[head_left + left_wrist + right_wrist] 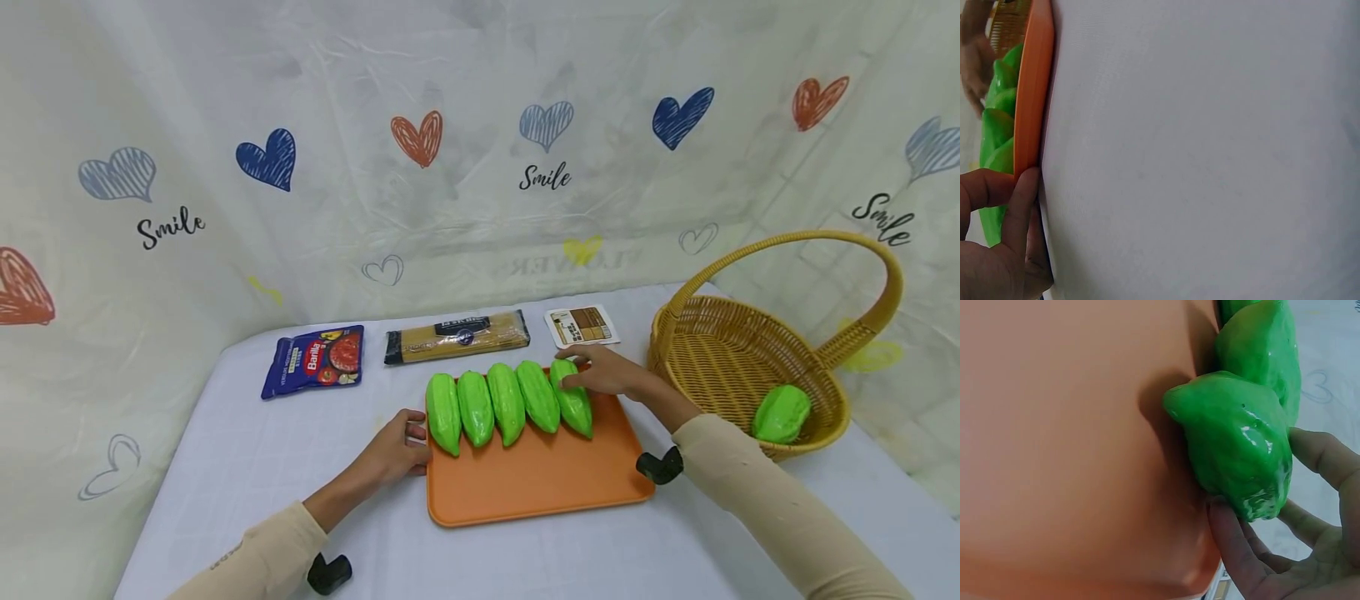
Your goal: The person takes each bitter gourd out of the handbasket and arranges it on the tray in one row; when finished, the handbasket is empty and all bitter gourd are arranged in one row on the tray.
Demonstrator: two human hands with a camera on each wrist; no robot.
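Several glossy green gourds (508, 404), long and ridged with pointed tips, lie side by side along the far half of an orange tray (540, 475). My left hand (396, 450) is at the tray's left edge; in the left wrist view its thumb and fingers (1021, 209) pinch the rim. At the right end of the row, my right hand (603, 371) holds the last gourd (1235, 434) by its far end. Thumb and fingers (1235, 540) lie on opposite sides of it, and its pointed end lies over the tray.
A wicker basket (750, 333) with a tall handle stands at the right, one green gourd (782, 413) inside. Behind the tray lie a blue Barilla pouch (315, 360), a pack of spaghetti (459, 337) and a white-and-brown packet (582, 326). A printed curtain (465, 217) hangs behind the table.
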